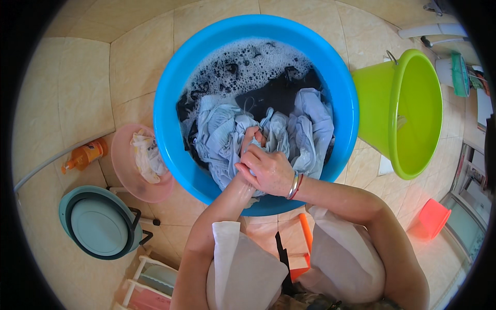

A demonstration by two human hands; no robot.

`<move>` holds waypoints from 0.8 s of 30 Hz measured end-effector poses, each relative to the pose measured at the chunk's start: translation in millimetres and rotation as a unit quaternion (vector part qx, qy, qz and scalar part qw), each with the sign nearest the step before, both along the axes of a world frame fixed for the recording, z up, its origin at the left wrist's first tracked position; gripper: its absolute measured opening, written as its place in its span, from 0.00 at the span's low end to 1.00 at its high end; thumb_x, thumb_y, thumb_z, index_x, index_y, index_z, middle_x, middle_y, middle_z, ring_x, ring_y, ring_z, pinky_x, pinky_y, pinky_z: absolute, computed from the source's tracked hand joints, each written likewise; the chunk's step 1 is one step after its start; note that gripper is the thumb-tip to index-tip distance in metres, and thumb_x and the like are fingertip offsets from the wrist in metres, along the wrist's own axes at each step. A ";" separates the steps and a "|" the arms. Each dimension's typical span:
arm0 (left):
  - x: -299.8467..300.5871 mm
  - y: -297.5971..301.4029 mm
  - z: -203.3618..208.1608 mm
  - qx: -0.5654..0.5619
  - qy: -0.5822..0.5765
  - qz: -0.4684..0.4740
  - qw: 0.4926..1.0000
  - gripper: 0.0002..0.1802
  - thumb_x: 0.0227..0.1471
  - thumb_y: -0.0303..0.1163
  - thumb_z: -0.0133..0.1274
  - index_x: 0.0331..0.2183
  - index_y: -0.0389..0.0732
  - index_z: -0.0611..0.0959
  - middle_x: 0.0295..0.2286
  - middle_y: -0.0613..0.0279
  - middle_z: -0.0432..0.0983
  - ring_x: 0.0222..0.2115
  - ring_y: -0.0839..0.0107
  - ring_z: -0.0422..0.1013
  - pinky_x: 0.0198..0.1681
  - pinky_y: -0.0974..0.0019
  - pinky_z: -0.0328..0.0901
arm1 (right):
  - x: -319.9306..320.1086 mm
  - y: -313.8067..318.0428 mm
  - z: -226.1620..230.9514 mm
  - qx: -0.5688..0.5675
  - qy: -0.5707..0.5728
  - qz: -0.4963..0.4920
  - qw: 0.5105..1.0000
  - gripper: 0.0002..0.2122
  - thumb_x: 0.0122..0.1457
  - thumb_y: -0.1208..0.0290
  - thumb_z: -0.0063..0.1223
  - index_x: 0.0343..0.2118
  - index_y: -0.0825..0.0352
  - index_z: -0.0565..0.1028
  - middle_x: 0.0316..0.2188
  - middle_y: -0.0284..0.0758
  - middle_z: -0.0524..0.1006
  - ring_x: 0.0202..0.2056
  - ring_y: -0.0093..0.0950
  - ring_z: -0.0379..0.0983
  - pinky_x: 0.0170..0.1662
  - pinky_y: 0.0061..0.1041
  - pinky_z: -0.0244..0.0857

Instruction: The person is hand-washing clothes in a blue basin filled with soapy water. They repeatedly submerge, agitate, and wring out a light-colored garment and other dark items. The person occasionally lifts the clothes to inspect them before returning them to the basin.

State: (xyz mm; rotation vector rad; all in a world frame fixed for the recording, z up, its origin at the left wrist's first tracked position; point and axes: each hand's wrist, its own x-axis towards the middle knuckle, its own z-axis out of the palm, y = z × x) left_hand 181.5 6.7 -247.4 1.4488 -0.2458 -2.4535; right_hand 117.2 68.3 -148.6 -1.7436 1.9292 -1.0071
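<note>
A large blue basin stands in front of me, with foamy water and dark cloth in it. On top lies a wet light-blue garment with a gathered, elastic-looking part, bunched toward my side. My left hand has its fingers curled into the bunched cloth, partly hidden by the other hand. Just over the left wrist, my right hand, wearing a silver bangle and a red cord at the wrist, is closed on a fold of the same garment. The two hands touch.
A tilted lime-green bucket stands right of the basin. To the left are a pink basin holding white cloth, an orange pump bottle and grey-green basins. A small pink-red container sits at the right.
</note>
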 end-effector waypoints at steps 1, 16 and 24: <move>-1.1 -0.3 2.7 -0.004 -0.004 -0.002 1.000 0.19 0.52 0.42 0.51 0.16 0.50 0.63 0.15 0.74 0.51 0.18 0.77 0.52 0.23 0.72 0.50 | -0.2 -0.3 -0.1 -0.001 -0.001 -0.001 1.000 0.09 0.55 0.65 0.55 0.27 0.65 0.69 0.24 0.35 0.69 0.18 0.31 0.71 0.18 0.27 0.65; -2.3 2.7 3.7 -0.060 -0.016 0.018 0.998 0.14 0.53 0.40 0.50 0.20 0.48 0.67 0.18 0.73 0.53 0.20 0.77 0.52 0.25 0.72 0.52 | -2.3 -0.4 -12.6 0.000 -0.004 -0.021 1.000 0.09 0.54 0.65 0.55 0.27 0.63 0.69 0.24 0.35 0.70 0.19 0.32 0.71 0.18 0.28 0.66; -4.1 17.6 -21.7 0.055 0.084 0.154 0.983 0.17 0.56 0.40 0.46 0.17 0.51 0.64 0.15 0.73 0.55 0.18 0.78 0.54 0.23 0.70 0.53 | -8.5 -3.4 -23.0 0.012 -0.026 -0.043 0.999 0.08 0.56 0.65 0.53 0.28 0.63 0.69 0.25 0.38 0.73 0.18 0.35 0.73 0.18 0.32 0.66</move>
